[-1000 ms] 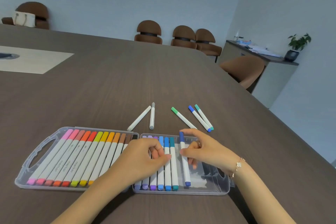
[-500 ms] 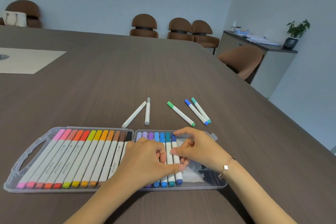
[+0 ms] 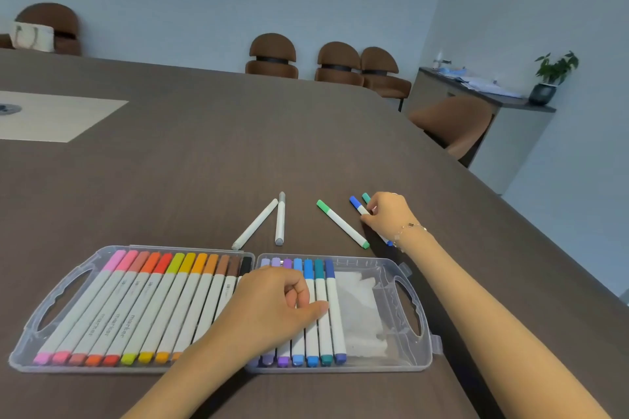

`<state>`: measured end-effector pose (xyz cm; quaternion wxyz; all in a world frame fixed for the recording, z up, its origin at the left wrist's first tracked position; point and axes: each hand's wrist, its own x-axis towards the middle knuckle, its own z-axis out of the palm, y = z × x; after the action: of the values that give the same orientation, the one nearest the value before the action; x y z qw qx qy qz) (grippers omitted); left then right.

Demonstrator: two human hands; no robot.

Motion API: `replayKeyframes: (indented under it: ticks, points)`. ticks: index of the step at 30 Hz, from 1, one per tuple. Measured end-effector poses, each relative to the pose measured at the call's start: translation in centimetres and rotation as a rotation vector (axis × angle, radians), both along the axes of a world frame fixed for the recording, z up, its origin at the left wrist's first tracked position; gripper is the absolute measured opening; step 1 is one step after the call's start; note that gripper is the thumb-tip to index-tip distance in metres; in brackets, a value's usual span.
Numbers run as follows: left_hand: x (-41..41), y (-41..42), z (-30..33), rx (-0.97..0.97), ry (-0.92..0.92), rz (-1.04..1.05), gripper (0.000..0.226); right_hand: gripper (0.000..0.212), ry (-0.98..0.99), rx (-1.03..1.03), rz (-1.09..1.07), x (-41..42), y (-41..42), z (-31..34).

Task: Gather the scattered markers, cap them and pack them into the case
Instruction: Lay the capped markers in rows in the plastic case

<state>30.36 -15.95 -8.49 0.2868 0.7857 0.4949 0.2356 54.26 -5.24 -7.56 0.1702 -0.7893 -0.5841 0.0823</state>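
Dark wood-grain table (image 3: 204, 163), matte. Near its front edge, clear hard-plastic case (image 3: 413, 309) lying open: left half full, right half seven in, five slim white-barrelled markers (image 3: 342, 224) loose beyond, towards the far edge. Left hand (image 3: 272, 308) curled, pressing the packed row; right hand (image 3: 388, 213) pinching a blue-capped marker (image 3: 359, 207).

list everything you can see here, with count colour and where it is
case: 1, clear plastic, open flat, near table edge
packed markers: pink to black in left half, lilac to dark blue in right half
loose markers: 5 beyond the case; white, grey, green, blue, teal
table: 1, dark brown
chairs: 5, brown, around the table
plant: 1, green, sideboard at right
left hand: resting on packed markers
right hand: fingers on blue marker
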Motion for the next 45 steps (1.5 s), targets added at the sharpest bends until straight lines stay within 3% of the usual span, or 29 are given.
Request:
replayKeyframes:
  ticks: [5,9,11,13,16,25,31,39,45]
  points:
    - [-0.9,0.8,-0.1,0.062,-0.148,0.047,0.030,0.019,-0.005,-0.045,-0.025,-1.2,1.1,-0.5]
    - [-1.1,1.1,-0.2,0.097,-0.178,0.068,0.031,0.019,0.307,0.151,0.021,-2.6,-3.7,3.8]
    - [-1.0,0.9,-0.2,0.077,-0.190,0.048,0.031,0.012,0.540,0.004,0.161,-3.6,-7.9,5.8]
    - [-0.7,0.5,-0.3,0.046,-0.176,0.016,0.033,0.025,0.639,-0.227,0.310,-4.6,-11.4,5.8]
    - [0.1,-0.4,-0.3,0.029,-0.086,-0.012,0.042,0.042,0.563,-0.314,0.387,-5.4,-13.1,3.9]
    - [2.4,-2.4,-0.5,0.184,0.147,0.025,0.059,0.038,0.508,-0.248,0.303,-5.4,-13.0,2.1]
    - [2.7,-2.1,-0.8,0.200,0.188,0.041,0.056,0.039,0.433,-0.177,0.259,-5.3,-12.6,1.0]
    - [2.6,-1.8,-0.8,0.152,0.202,0.042,0.055,0.060,0.573,-0.202,0.346,-4.0,-13.0,1.3]
    - [2.7,-1.7,-0.8,0.165,0.244,0.020,0.054,0.059,0.524,-0.216,0.371,-4.3,-12.9,0.9]
